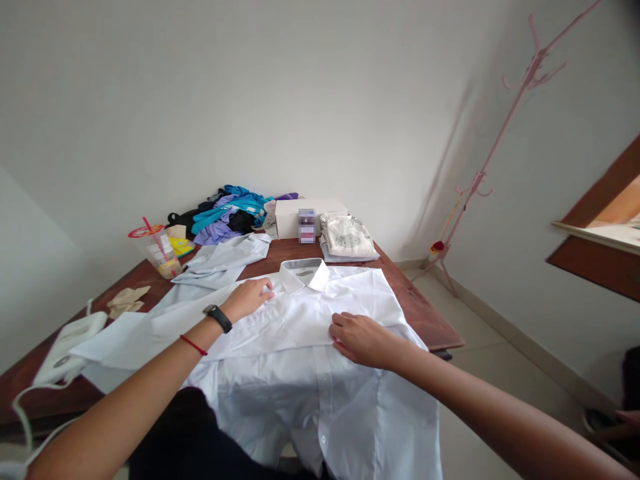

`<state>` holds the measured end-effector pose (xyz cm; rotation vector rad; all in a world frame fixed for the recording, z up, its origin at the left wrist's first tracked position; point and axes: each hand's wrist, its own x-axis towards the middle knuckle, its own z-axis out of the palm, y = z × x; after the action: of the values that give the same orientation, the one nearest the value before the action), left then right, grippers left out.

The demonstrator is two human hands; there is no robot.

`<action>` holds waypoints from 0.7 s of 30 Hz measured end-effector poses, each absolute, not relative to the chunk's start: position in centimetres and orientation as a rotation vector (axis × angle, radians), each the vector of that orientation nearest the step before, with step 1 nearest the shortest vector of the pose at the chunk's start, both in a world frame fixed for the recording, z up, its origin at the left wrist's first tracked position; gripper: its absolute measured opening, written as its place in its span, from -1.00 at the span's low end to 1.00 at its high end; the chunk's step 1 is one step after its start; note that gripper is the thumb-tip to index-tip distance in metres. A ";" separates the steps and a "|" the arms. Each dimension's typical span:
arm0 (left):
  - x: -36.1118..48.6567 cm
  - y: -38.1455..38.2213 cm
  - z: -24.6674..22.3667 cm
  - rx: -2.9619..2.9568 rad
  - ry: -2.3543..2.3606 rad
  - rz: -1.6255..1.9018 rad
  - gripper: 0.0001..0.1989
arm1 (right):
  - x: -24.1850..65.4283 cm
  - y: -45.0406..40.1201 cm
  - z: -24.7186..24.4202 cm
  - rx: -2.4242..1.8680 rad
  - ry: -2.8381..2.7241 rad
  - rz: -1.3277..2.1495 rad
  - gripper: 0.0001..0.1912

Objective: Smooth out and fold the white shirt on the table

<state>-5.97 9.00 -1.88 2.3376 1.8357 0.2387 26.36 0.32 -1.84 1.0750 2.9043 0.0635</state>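
A white collared shirt [360,400] lies across the table, its collar [304,277] pointing away from me and its lower part hanging over the near edge. One sleeve [135,337] stretches out to the left. My left hand [249,300] rests on the shirt just left of the collar, fingers apart and loosely bent, with no cloth gripped. On the front, below and right of the collar, my right hand [357,339] has its fingers curled onto the fabric at a fold edge. Its fingertips are partly hidden.
Crumpled clothes [233,213] are heaped at the back beside a white box [320,208] and folded garments [350,240]. At left are a plastic cup [163,253], a beige cloth [127,300] and a white device [70,347] with a cord. A pink coat stand [480,177] stands right.
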 end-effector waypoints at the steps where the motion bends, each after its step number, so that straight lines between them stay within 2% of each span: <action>1: -6.1 9.0 -1.8 2.337 1.832 0.234 -0.70 | 26.4 0.2 -1.9 1.077 2.907 0.084 -0.82; 5: -7.5 8.8 -1.5 2.305 1.859 0.176 -0.53 | 27.0 -0.5 -1.9 1.130 2.892 0.183 -0.84; 8: -9.2 8.7 -1.6 2.289 1.818 0.113 -0.48 | 27.8 -0.9 -2.0 1.245 2.842 0.289 -0.82; 13: -11.1 8.5 -1.8 2.293 1.684 0.058 -0.57 | 29.4 -1.2 -2.5 1.534 2.685 0.294 -0.81; 21: -11.2 6.8 -1.3 2.328 1.770 0.016 -0.68 | 33.4 -1.4 -3.7 1.884 2.608 0.212 -0.84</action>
<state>-11.16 6.81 -1.33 2.3279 1.7697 0.0157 33.45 -1.40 -3.67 1.8843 2.6077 0.2124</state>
